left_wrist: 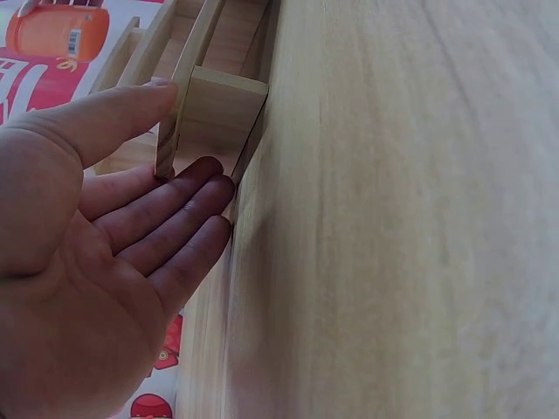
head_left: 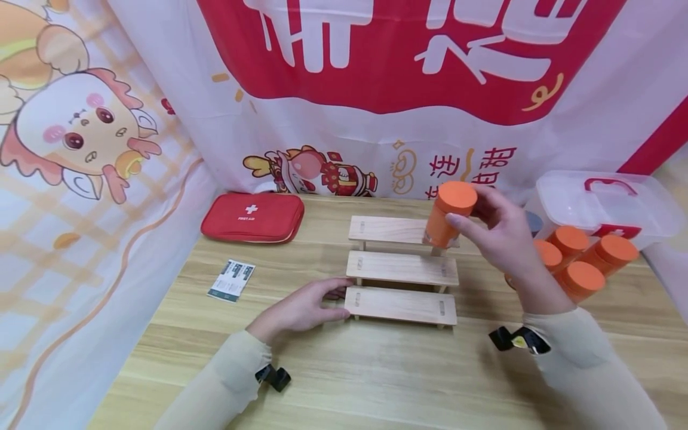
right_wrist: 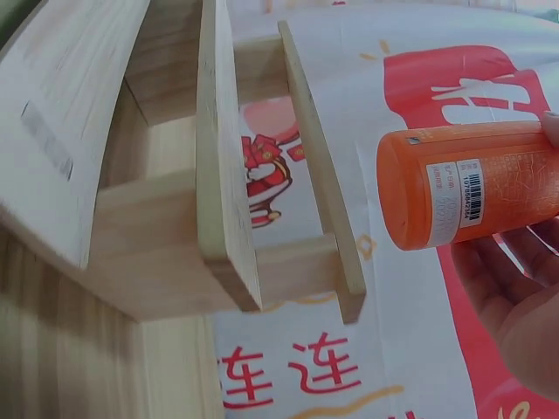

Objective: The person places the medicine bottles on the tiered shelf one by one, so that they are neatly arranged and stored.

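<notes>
My right hand grips an orange lidded bottle in the air, above the right end of the stand's top step. A white label with a barcode shows near the bottle's base in the right wrist view; the base is apart from the boards. A three-step wooden stand stands on the table. At the left end of its lowest step, my left hand holds the board between thumb and index finger. The other left fingers extend beside the board's underside in the left wrist view.
Several more orange bottles are grouped at the right, before a clear plastic box with a red handle. A red first-aid pouch lies at the back left. Nearer is a small printed card. Printed cloth hangs behind the table.
</notes>
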A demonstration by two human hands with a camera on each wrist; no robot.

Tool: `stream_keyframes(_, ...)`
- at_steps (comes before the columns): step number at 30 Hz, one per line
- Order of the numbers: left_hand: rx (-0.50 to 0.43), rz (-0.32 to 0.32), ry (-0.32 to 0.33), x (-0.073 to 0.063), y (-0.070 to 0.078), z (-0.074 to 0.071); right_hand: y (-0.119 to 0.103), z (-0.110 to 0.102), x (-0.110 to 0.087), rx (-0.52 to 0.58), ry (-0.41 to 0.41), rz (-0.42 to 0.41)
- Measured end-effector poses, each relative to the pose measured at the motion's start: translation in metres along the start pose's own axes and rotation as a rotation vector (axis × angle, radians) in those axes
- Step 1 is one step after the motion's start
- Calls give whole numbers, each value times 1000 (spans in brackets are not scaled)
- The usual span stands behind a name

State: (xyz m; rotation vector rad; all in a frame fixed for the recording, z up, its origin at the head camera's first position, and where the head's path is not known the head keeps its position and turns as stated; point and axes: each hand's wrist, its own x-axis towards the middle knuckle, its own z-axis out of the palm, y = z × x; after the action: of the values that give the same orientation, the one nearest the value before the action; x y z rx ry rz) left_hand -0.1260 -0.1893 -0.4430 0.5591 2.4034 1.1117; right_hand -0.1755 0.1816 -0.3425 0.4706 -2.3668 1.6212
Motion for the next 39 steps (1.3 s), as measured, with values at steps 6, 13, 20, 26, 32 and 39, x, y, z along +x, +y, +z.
stream_keyframes(6,0,-4,1,-1,0,0,0,13,9,5,-27,-20)
stream_keyframes(13,11,7,0,1,-1,0,-2,30,20,28,-80,-61)
stream_keyframes(20,10,-3,-4,2,-2,0,-5,49,32,65,-118,-26)
stream_keyframes(26,6,-8,-7,2,-2,-1,-9,64,40,73,-149,70)
stream_keyframes(32,4,-13,-8,1,-1,-1,-8,78,48,108,-172,84)
stream_keyframes(39,-2,-18,-11,0,1,-2,-6,89,52,83,-192,84)
